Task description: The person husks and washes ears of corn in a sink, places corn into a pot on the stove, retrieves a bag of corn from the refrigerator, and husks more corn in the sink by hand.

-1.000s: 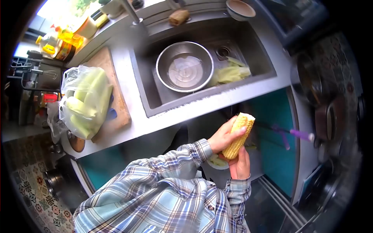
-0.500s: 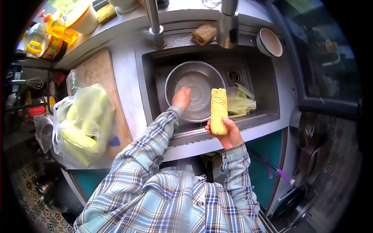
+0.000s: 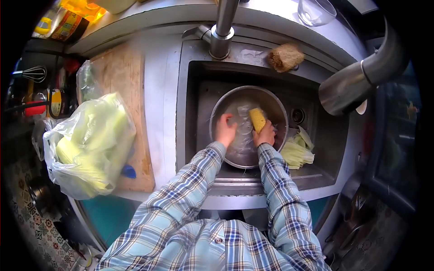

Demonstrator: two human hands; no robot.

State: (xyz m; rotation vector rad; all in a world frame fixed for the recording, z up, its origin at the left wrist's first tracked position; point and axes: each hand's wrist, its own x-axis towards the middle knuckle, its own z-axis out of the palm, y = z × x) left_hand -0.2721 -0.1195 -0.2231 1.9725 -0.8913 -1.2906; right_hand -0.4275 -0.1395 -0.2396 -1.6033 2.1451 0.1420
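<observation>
A yellow corn cob (image 3: pixel 257 119), stripped of its husk, is in my right hand (image 3: pixel 266 134), which is closed round its lower end. The cob is tilted inside a round metal basin (image 3: pixel 285 118) that holds water with a rippled surface. My left hand (image 3: pixel 225 130) is over the left side of the same basin, fingers curved and apart, with nothing seen in them. The basin stands in a dark sink (image 3: pixel 329 149). Pale green corn husks (image 3: pixel 298 151) lie in the sink to the right of the basin, near the drain (image 3: pixel 297 115).
Left of the sink, a clear plastic bag (image 3: pixel 90 144) of unhusked corn rests partly on a wooden cutting board (image 3: pixel 113 67). The faucet base (image 3: pixel 221 40) rises behind the sink, its spout (image 3: pixel 346 92) at right. A brown scrubber (image 3: pixel 285 58) and glass bowl (image 3: pixel 316 11) stand behind.
My right hand has lowered the corn cob from in front of the sink into the basin. The left hand stays at the basin's left side. The camera view has shifted, and the water now ripples.
</observation>
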